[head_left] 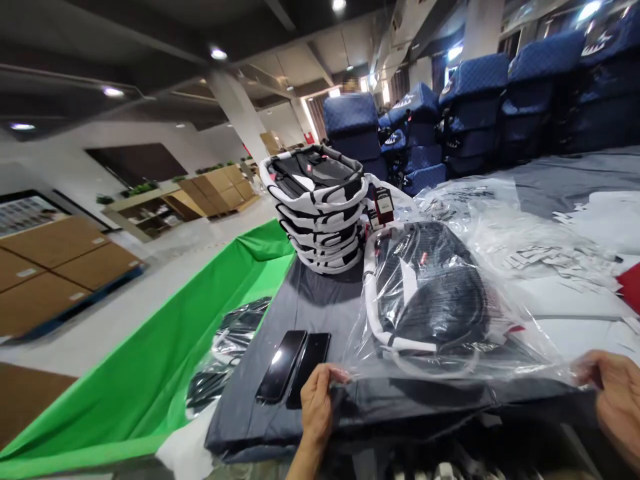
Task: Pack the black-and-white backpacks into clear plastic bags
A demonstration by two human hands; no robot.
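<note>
A clear plastic bag [523, 337] lies across the front of the grey-covered table. Inside it is a black fabric bag [433, 283] with a white rim and a small red label. My left hand [319, 400] pinches the near left corner of the plastic bag. At the near right corner, my right hand [615, 393] grips the plastic, slightly blurred. The plastic's near edge is stretched between both hands. Behind the left hand lie two dark phones [281, 367]. A stack of similar black-and-white bags [323, 213] stands just beyond, with hang tags [384, 202] beside it.
A green fabric-lined bin [150, 360] on the left holds several wrapped items [230, 347]. More clear plastic bags [530, 247] and white sheets [575, 293] cover the right side. Blue quilted bags [475, 100] are piled at the back. Cardboard boxes [55, 267] stand far left.
</note>
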